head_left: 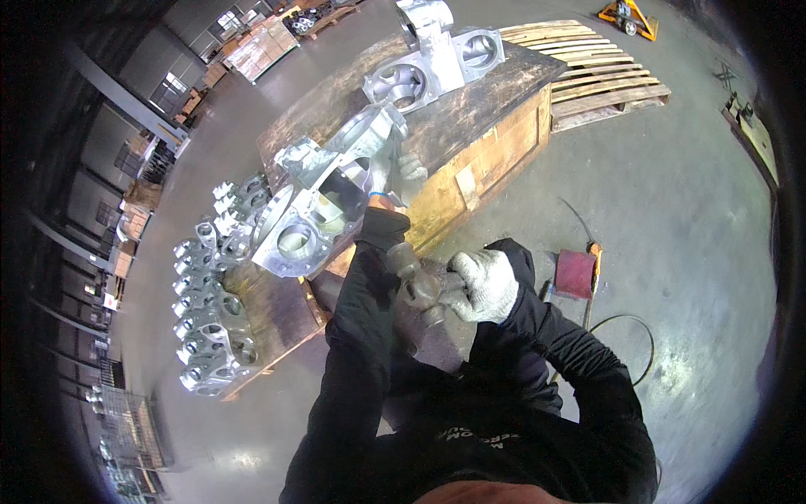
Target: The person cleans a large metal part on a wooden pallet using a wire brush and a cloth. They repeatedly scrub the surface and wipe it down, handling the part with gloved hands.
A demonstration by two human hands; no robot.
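— What does the left hand do?
— It grips the big metal casting, tilted on the wooden table.
— And the right hand?
— It is closed around a grey power tool, just below the casting.

A grey concrete floor with a dull sheen fills a big industrial hall. A worn wooden crate serves as the worktop, and a bare wooden pallet lies beyond its far right corner. A yellow pallet truck stands further off. Near the worktop's front edge sits a small red box beside a black cable. Stacked crates and shelves line the far left wall, under bright windows.
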